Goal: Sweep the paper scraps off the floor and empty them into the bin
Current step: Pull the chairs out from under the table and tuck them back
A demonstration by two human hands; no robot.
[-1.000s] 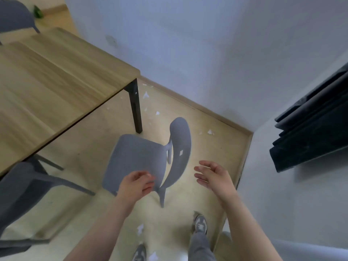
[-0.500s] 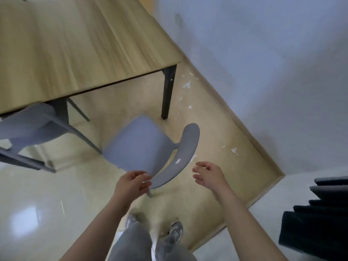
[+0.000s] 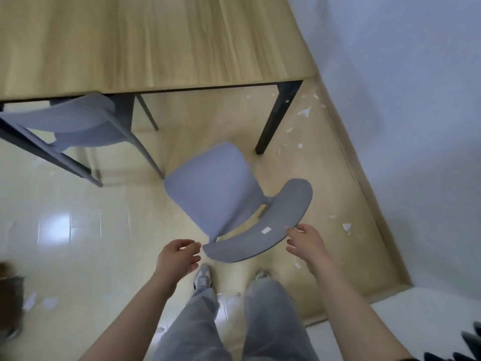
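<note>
Both hands are out in front at the back of a grey chair point(image 3: 216, 194), which stands on the floor point(image 3: 104, 243) just short of the tabletop point(image 3: 156, 43), seat toward the table.

The left hand point(image 3: 179, 259) has its fingers loosely curled w/ nothing in them. It sits just beside the lower-left end of the curved backrest point(image 3: 286, 217), and a thin gap shows between. The right hand point(image 3: 305, 243) is relaxed too, its fingertips point(image 3: 291, 230) at the backrest's near edge. Touching or just off it – can't tell, but no grip is visible.

The paper scraps point(image 3: 304, 112) lie on the floor in a few lots:
- Most are strewn nr the dark table leg point(image 3: 278, 118), btw it & the wall point(image 3: 403, 100).
- A few more lie right of the chair, along the wall side.
- A couple of blurred ones are at lower left.

A small white patch point(image 3: 266, 230) sits on the backrest – scrap or sticker, can't tell.

A second chair point(image 3: 78, 123), same grey, is tucked partly under the tabletop at left. Grey shoes point(image 3: 203, 278) & grey trouser legs show directly below the hands.
</note>
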